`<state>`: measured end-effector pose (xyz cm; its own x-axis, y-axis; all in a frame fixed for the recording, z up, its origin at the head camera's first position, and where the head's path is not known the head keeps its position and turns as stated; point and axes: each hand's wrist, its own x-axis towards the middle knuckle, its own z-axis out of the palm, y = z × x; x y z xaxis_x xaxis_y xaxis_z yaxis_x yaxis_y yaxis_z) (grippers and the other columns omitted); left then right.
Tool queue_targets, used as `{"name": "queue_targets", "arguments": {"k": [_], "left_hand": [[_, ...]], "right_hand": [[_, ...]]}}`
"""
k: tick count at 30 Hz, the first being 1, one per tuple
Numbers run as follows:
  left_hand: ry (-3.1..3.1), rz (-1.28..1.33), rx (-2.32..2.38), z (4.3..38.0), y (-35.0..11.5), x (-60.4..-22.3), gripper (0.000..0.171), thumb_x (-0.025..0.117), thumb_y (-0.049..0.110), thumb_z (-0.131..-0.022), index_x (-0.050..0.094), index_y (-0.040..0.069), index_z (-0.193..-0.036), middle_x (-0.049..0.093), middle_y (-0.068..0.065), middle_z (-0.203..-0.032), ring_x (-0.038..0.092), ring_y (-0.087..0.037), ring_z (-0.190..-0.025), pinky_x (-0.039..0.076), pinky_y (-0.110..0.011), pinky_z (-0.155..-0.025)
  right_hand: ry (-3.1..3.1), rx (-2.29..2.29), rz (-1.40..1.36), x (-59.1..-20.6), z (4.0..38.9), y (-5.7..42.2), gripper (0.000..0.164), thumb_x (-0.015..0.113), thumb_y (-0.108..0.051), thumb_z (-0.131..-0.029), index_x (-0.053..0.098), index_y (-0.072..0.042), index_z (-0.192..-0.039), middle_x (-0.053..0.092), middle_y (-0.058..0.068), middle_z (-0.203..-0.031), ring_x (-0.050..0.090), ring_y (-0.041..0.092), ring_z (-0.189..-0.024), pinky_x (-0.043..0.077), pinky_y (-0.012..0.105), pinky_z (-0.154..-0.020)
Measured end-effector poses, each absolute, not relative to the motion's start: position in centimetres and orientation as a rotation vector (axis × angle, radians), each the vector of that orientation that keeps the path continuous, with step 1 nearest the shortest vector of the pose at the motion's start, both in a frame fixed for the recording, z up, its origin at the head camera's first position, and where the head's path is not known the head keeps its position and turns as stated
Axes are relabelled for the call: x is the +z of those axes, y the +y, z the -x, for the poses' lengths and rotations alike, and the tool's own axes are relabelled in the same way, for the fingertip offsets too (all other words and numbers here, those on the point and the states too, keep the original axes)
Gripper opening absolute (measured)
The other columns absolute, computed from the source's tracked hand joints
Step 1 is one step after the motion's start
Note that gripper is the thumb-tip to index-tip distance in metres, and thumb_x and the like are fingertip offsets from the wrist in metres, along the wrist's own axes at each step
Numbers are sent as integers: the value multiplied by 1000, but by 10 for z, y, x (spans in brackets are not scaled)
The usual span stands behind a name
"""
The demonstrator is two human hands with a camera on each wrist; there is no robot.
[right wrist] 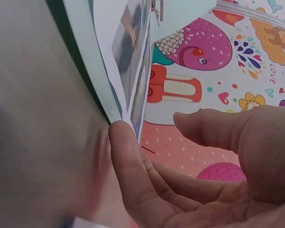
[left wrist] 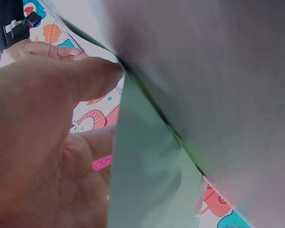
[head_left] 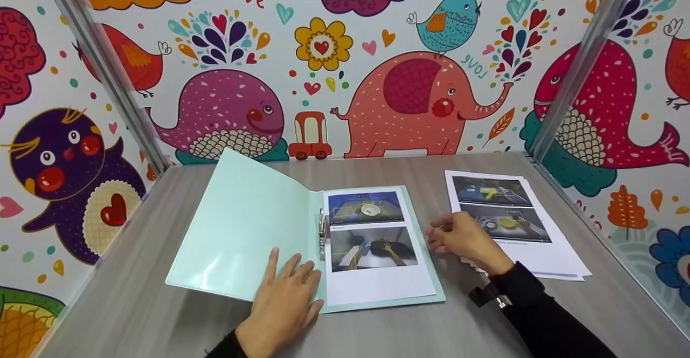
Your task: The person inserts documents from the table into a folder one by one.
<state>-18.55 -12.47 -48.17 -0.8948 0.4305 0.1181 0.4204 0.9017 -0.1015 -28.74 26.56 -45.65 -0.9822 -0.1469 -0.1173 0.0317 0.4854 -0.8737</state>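
Observation:
A pale green ring binder (head_left: 242, 223) lies on the table with its cover raised to the left. Printed sheets (head_left: 377, 285) with two photos rest inside it, beside the metal ring clip (head_left: 323, 228). My left hand (head_left: 285, 298) rests with spread fingers on the lower part of the cover near the spine, the thumb at the bottom edge. At the binder's right edge is my right hand (head_left: 463, 236). In the right wrist view its index finger (right wrist: 128, 161) reaches the edge of the binder and sheets, while the thumb (right wrist: 204, 128) stays apart and pinches nothing.
A loose stack of printed sheets (head_left: 539, 258) lies on the right of the grey wood-look table (head_left: 404, 331), partly under my right hand and wrist. Panels with cartoon animals (head_left: 318, 88) enclose the back and sides, with metal posts (head_left: 116, 88) at the corners.

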Motion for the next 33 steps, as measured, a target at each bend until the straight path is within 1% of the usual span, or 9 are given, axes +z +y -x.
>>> {"name": "queue_targets", "arguments": {"k": [5, 10, 13, 17, 19, 23, 26, 30, 33], "left_hand": [[-2939, 653, 111, 186, -124, -481, 52, 84, 50, -104, 79, 15, -141, 77, -8, -154, 64, -38, -156, 35, -76, -139], [-2953, 650, 125, 186, -124, -480, 53, 83, 51, -105, 79, 15, -143, 76, -8, -156, 62, -38, -158, 34, -75, -140], [-2946, 657, 132, 186, -124, -481, 52, 82, 51, -105, 79, 15, -143, 76, -8, -155, 62, -38, -158, 34, -75, -140], [-2921, 667, 140, 185, -124, -482, 52, 82, 51, -105, 79, 15, -142, 77, -7, -154, 63, -37, -157, 35, -74, -140], [-2913, 670, 146, 185, -124, -483, 51, 82, 51, -105, 80, 16, -141, 77, -7, -153, 64, -37, -156, 36, -74, -139], [-2909, 673, 172, 184, -124, -484, 52, 81, 52, -105, 79, 16, -142, 76, -6, -154, 63, -37, -157, 36, -74, -139], [-2891, 679, 210, 184, -125, -486, 52, 80, 53, -106, 78, 17, -144, 76, -5, -155, 63, -36, -157, 37, -73, -139], [-2830, 688, 245, 183, -126, -489, 51, 80, 54, -105, 79, 19, -142, 77, -3, -152, 66, -33, -154, 40, -71, -137], [-2804, 690, 238, 183, -127, -490, 51, 82, 54, -104, 80, 19, -140, 78, -3, -149, 67, -32, -151, 43, -71, -136]], "right_hand": [[2694, -1387, 77, -449, 294, 284, 45, 75, -15, -113, 68, 20, -141, 83, 25, -111, 83, 19, -88, 69, 26, -75], [2864, -1206, 41, -443, 302, 309, 47, 76, -21, -112, 72, 17, -138, 82, 26, -114, 79, 22, -92, 63, 27, -73], [2969, -1069, -5, -440, 306, 326, 47, 77, -24, -112, 75, 17, -135, 81, 31, -120, 75, 30, -96, 62, 34, -74], [3051, -947, -79, -442, 310, 346, 51, 77, -24, -111, 71, 20, -137, 77, 39, -130, 72, 41, -106, 64, 48, -86], [3086, -902, -104, -445, 312, 356, 51, 78, -24, -110, 71, 21, -134, 76, 39, -126, 71, 42, -104, 62, 50, -86], [3145, -837, -157, -452, 316, 375, 38, 80, -23, -106, 71, 14, -103, 70, 27, -94, 64, 37, -86, 50, 43, -72], [3172, -788, -192, -455, 317, 389, 39, 80, -22, -105, 69, 14, -97, 65, 24, -87, 60, 38, -83, 44, 42, -69], [3157, -746, -236, -456, 316, 405, 48, 80, -24, -106, 71, 23, -112, 71, 35, -101, 62, 43, -89, 51, 48, -75], [3121, -723, -295, -455, 316, 415, 53, 79, -26, -106, 71, 26, -115, 70, 39, -108, 62, 45, -92, 55, 55, -79]]}}
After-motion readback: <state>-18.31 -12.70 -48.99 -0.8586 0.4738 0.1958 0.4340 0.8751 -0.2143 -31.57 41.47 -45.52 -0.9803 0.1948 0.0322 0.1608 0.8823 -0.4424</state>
